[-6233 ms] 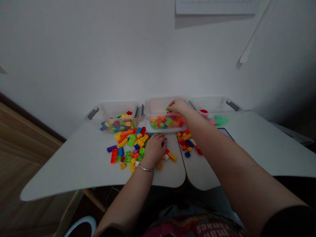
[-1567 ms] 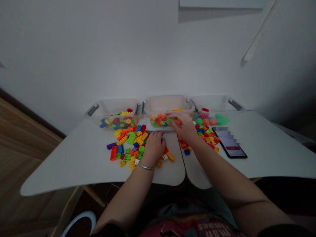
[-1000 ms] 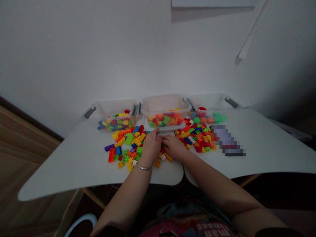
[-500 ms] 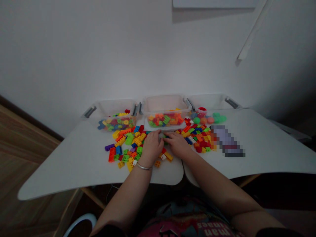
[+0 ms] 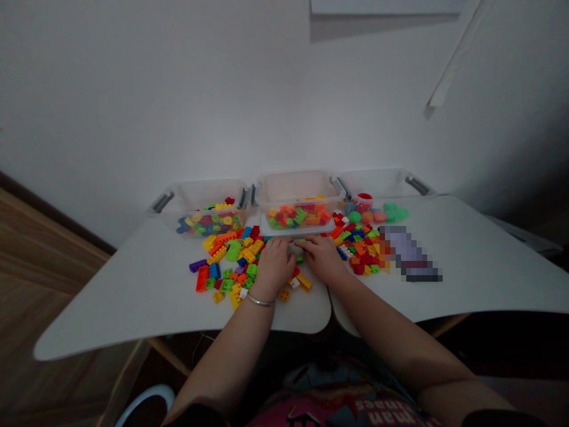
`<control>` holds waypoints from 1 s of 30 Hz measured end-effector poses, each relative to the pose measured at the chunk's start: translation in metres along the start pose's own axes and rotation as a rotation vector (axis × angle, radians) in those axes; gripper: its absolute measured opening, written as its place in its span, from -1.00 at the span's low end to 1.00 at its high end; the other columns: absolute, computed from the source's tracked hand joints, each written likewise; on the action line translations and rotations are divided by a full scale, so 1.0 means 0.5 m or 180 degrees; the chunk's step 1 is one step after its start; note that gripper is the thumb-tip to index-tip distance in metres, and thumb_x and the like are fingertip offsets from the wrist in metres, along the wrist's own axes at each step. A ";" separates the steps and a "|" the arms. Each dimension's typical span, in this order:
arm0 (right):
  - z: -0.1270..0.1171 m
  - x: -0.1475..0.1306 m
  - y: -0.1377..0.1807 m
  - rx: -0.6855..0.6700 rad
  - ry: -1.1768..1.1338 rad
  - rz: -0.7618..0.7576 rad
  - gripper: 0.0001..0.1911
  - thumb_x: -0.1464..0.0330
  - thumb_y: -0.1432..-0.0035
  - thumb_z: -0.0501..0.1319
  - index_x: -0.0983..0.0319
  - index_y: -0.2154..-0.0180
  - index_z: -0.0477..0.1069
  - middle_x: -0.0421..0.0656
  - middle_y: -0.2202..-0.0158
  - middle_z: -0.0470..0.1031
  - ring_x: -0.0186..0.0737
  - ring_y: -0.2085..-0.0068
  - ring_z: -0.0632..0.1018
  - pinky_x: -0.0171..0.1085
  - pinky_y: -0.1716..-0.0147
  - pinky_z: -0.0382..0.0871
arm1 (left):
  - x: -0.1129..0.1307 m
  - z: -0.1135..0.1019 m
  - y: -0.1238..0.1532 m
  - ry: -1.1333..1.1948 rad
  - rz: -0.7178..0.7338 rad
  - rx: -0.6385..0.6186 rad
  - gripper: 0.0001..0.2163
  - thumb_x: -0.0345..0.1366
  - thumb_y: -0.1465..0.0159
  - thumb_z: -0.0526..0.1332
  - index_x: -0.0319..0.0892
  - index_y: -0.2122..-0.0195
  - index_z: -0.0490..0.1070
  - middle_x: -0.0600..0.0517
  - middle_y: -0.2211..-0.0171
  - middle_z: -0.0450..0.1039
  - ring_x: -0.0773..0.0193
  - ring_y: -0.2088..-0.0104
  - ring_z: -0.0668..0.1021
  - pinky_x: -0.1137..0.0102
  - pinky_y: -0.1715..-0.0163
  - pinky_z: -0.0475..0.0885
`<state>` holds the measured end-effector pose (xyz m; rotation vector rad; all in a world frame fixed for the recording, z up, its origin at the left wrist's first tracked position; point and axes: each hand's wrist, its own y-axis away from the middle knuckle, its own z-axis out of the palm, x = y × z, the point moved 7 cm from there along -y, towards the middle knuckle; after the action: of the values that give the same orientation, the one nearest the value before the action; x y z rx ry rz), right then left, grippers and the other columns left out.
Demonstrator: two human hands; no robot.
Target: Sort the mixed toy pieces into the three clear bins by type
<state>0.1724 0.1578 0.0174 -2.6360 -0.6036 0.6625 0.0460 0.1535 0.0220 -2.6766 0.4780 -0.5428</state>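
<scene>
My left hand [image 5: 276, 264] rests over the middle of a heap of toy building blocks [image 5: 249, 252], its fingers bent and close together, thumb toward the right. Close by on the right, my right hand [image 5: 324, 256] has its fingertips drawn in and pointing left at my left thumb. A green block [image 5: 299, 259] shows in the gap just under my right fingertips. What either hand grips is hidden or too small to name. A yellow block [image 5: 303, 281] and a white block [image 5: 294, 283] lie just below the hands.
Behind the heap stand three clear bins: a left one [image 5: 208, 196], a middle one [image 5: 293, 184] with blocks, and a right one [image 5: 377, 181]. More blocks [image 5: 360, 252] lie to the right, beside a pixelated phone-like object [image 5: 409, 255]. The white tabletop [image 5: 133, 296] has a seam.
My right fingers have shifted slightly up, and more of the green block shows beneath them. My left hand has barely moved.
</scene>
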 end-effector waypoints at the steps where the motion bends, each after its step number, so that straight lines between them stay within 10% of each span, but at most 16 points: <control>1: 0.000 0.000 0.000 0.0039 -0.0061 -0.0018 -0.60 0.50 -0.17 0.15 0.07 0.01 0.54 -0.05 -0.02 0.53 -0.03 0.01 0.51 -0.03 -0.03 0.33 | -0.001 0.001 0.000 -0.0009 -0.0004 -0.0003 -0.71 -0.41 -0.22 0.13 -0.23 0.02 0.41 -0.13 0.07 0.48 0.06 -0.02 0.46 0.16 -0.11 0.36; 12: -0.047 -0.005 -0.012 0.0780 -0.0996 -0.0442 -0.62 0.50 -0.16 0.15 0.11 0.04 0.54 -0.07 0.03 0.53 -0.15 -0.01 0.52 -0.08 -0.06 0.41 | 0.002 -0.008 -0.002 0.0066 0.0054 0.0112 -0.75 -0.36 -0.32 0.09 -0.23 0.02 0.43 -0.11 0.10 0.51 0.07 0.01 0.49 0.14 -0.08 0.38; 30: -0.028 -0.029 0.001 0.0467 -0.1237 -0.0879 -0.55 0.54 -0.15 0.11 0.09 -0.02 0.49 -0.10 -0.02 0.53 -0.15 -0.03 0.52 -0.04 -0.06 0.43 | 0.010 -0.040 0.002 0.0877 0.0577 0.0748 -0.76 -0.33 -0.31 0.20 -0.18 0.00 0.42 -0.07 0.11 0.55 0.16 0.08 0.54 0.22 0.02 0.44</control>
<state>0.1680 0.1470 0.0340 -2.2432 -0.9660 1.0926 0.0416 0.1450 0.0405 -2.3183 0.6797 -0.8603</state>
